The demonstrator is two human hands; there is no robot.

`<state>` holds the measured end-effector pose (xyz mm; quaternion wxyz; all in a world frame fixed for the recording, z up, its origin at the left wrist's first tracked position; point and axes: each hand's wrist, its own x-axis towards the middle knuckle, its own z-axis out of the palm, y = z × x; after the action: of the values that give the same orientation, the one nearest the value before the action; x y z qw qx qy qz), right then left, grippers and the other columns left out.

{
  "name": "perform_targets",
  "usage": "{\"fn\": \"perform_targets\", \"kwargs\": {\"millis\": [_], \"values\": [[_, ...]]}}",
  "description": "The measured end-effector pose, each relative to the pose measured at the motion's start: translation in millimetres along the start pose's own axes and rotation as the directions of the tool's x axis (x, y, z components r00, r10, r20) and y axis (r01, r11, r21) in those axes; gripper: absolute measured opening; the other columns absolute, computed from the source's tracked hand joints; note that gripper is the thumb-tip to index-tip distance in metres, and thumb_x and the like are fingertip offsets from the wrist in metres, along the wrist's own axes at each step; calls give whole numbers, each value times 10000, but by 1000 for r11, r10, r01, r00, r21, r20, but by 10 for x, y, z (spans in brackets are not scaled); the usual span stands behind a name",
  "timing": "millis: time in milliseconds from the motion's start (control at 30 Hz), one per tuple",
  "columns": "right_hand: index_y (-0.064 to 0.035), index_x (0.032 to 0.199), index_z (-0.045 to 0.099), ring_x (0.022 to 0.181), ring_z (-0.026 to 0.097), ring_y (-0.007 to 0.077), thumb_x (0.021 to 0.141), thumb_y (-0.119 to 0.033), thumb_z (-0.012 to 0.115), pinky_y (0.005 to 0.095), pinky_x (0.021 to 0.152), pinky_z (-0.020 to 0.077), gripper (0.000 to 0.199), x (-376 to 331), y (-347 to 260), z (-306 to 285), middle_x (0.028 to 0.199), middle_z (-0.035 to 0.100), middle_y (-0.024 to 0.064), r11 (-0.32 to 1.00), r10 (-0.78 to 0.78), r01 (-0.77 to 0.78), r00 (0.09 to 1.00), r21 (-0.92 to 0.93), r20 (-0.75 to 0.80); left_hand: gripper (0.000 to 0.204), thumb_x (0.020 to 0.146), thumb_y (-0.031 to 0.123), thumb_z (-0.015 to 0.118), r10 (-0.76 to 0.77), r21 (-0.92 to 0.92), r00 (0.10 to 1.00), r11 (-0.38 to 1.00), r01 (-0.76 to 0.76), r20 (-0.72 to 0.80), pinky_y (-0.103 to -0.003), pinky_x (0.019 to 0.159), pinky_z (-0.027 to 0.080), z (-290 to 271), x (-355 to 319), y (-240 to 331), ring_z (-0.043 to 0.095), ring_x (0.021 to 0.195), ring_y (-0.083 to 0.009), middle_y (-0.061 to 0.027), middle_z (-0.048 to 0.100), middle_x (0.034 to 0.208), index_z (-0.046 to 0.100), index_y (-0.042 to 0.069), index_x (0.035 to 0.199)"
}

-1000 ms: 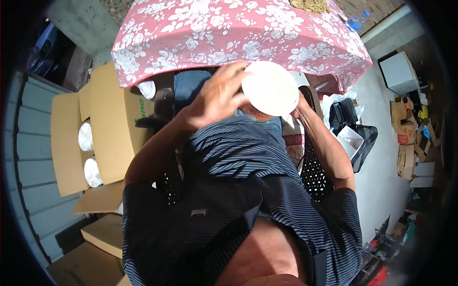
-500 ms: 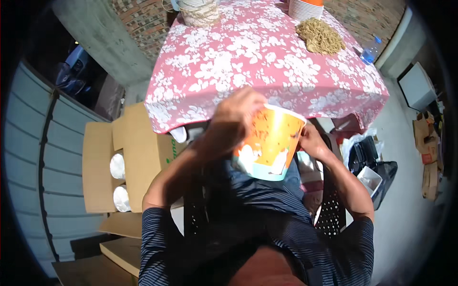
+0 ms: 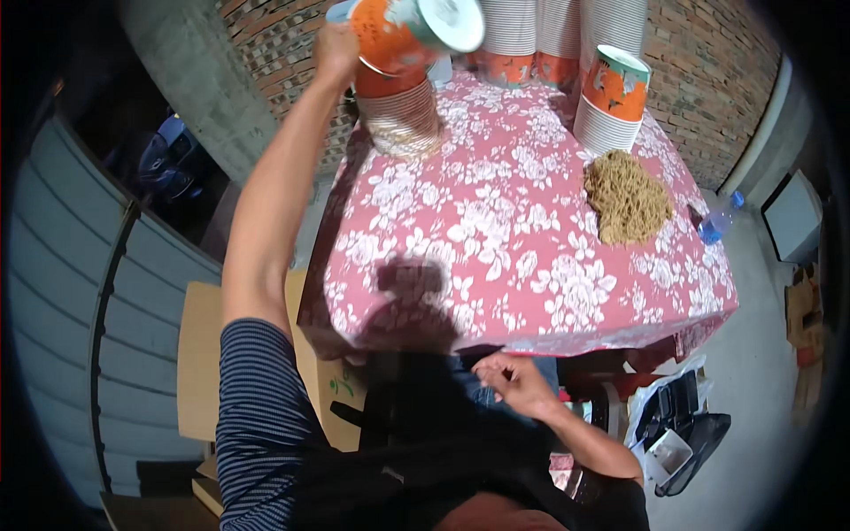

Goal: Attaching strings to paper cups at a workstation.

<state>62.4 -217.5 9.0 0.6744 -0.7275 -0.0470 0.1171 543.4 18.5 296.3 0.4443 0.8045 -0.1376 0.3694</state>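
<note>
My left hand (image 3: 336, 55) reaches to the table's far left, closed on the edge of an orange paper bucket (image 3: 387, 34). The bucket is tipped, its pale round base turned to the right, just over a stack of nested buckets (image 3: 400, 115). Whether the held bucket touches the stack, I cannot tell. Tan cord shows around the stack's lower end. Below the table's near edge, my right hand (image 3: 518, 382) hovers over my lap, fingers loosely bent and apart, with nothing visible in them.
A flowered pink cloth (image 3: 478, 221) covers the table. A tangled tan cord pile (image 3: 627, 196) lies right, before another upside-down bucket stack (image 3: 611, 106). Taller stacks (image 3: 509, 44) stand behind. A blue bottle (image 3: 722, 219) is at the right edge; a cardboard box (image 3: 202, 372) stands left.
The bucket has gone from above my lap to the far-left stack in my left hand. My right hand has let go of it and dropped lower. The view has tilted up.
</note>
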Motion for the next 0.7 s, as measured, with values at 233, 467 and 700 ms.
{"fn": "perform_targets", "kwargs": {"millis": [233,467,700], "values": [[-6,1127,708,815,619,106,999,-53,642,289,723,511,151,416,-396,-148,885,695,63,999,38,-39,995,4,96,310,902,265,672,-507,-198,862,843,500,18,-387,438,453,609,629,-703,635,528,-229,-186,701,743,703,-43,906],[54,1017,688,746,684,212,831,105,671,326,621,540,193,403,-1492,-838,936,705,181,675,-700,657,714,-337,-10,208,929,253,666,-600,-237,616,591,771,510,-295,381,379,360,379,-1378,498,439,-126,-41,590,617,671,68,834],[-62,1071,637,904,571,238,972,-187,635,379,877,473,160,293,-2460,-1335,1035,597,95,358,-638,841,-98,-407,-764,474,823,78,608,276,406,956,888,-215,-97,-493,968,485,244,190,-1204,625,1088,-391,-227,655,1203,613,8,1292]]}}
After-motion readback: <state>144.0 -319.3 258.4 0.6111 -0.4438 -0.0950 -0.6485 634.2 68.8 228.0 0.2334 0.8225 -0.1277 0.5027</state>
